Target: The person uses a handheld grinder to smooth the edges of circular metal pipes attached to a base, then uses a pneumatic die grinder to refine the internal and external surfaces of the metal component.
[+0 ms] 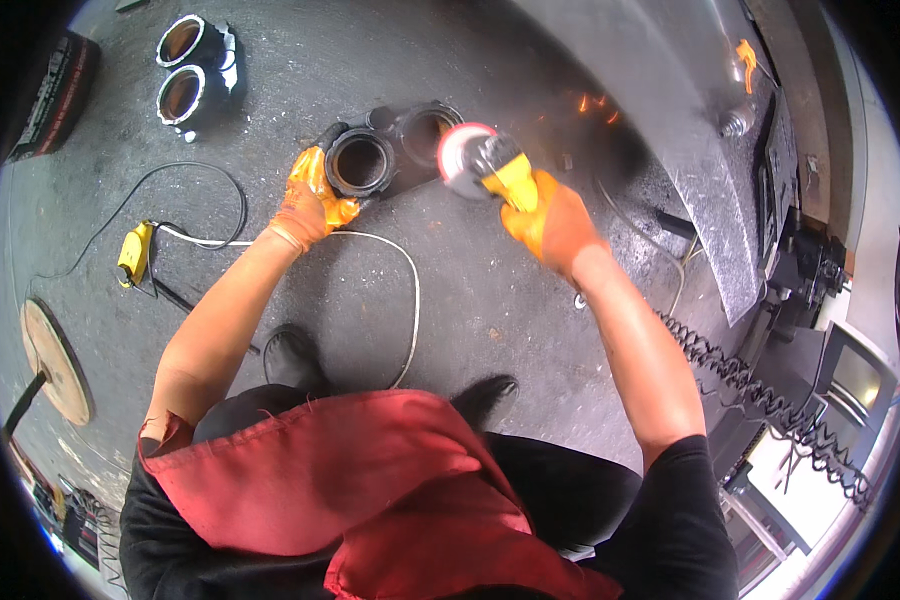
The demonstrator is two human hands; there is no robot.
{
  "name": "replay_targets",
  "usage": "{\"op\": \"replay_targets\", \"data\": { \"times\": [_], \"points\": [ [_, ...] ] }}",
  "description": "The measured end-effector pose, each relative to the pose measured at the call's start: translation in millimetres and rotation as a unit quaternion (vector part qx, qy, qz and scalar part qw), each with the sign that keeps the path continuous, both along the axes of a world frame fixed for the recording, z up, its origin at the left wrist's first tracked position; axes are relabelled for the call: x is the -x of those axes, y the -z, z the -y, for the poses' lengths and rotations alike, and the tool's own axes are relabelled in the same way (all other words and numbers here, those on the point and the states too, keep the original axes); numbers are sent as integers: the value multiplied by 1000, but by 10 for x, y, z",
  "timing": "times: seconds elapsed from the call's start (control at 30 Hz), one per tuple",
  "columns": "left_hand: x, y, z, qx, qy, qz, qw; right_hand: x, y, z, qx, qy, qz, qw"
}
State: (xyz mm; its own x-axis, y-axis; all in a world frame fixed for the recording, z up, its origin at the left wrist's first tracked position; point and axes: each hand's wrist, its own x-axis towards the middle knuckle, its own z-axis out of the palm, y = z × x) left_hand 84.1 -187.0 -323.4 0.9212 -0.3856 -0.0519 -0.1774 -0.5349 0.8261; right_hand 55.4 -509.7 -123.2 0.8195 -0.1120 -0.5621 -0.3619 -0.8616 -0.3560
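Note:
A dark metal part with two round ring openings (382, 152) lies on the grey floor in front of me. My left hand (310, 200), in an orange glove, grips the rim of its nearer ring. My right hand (550, 220), also in an orange glove, holds a yellow angle grinder (490, 165). The grinder's round disc presses against the edge of the far ring. Orange sparks (592, 103) fly off to the right of the disc.
A second two-ring part (185, 70) lies at the far left. A white cable (405, 290) loops over the floor by my black shoes (295, 360). A yellow plug box (135, 250) and black cord lie to the left. Sheet metal (670, 110) and a coiled hose (760, 390) stand right.

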Motion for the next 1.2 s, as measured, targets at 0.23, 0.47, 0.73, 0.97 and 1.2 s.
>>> {"op": "replay_targets", "data": {
  "times": [0.23,0.47,0.73,0.97,1.2],
  "points": [
    [28,484,-158,91,-31,-28,995,-110,-19,6,15,-16,-6,1000],
    [45,225,-84,-24,-21,96,995,280,-104,-219,10,-6,-49,999],
    [112,792,-290,-17,-29,82,996,-141,-91,-693,19,-96,-24,995],
    [-8,622,-176,118,-35,-28,992,-79,-84,-602,31,-79,-12,996],
    [11,407,-43,105,-22,-1,994,-142,-178,-621,36,-63,-35,997]
  ]
}}
